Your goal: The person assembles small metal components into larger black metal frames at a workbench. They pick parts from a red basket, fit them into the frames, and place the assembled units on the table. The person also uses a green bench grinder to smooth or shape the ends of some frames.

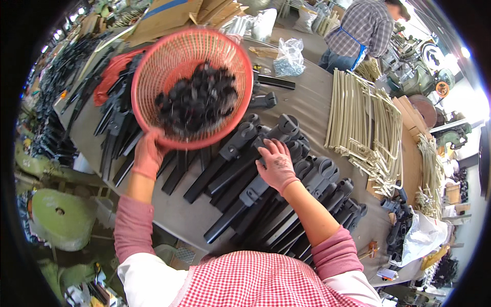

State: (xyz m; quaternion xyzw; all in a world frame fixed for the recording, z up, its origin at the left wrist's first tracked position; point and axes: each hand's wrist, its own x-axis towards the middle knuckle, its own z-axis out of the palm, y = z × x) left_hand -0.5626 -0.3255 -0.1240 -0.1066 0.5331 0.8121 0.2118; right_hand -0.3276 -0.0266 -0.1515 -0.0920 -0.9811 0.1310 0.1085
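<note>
My left hand (148,153), in a pinkish glove, is closed on the near rim of a round red plastic basket (147,84). The basket is tilted toward me, and a heap of small black parts (199,97) lies in it, too blurred to tell their kind. My right hand (277,168), gloved too, lies with fingers stretched apart on a row of black tubes (222,225) with dark grey plastic clamp fittings (254,190). Its fingertips touch the fittings near the far end of the row. The basket hides part of the tubes behind it.
Bundles of pale metal rods (358,123) lie to the right. A clear plastic bag (290,56) sits beyond the basket, and a red bag (113,77) lies left of it. Another person (358,30) stands at the far right. A green machine (61,220) is at the lower left.
</note>
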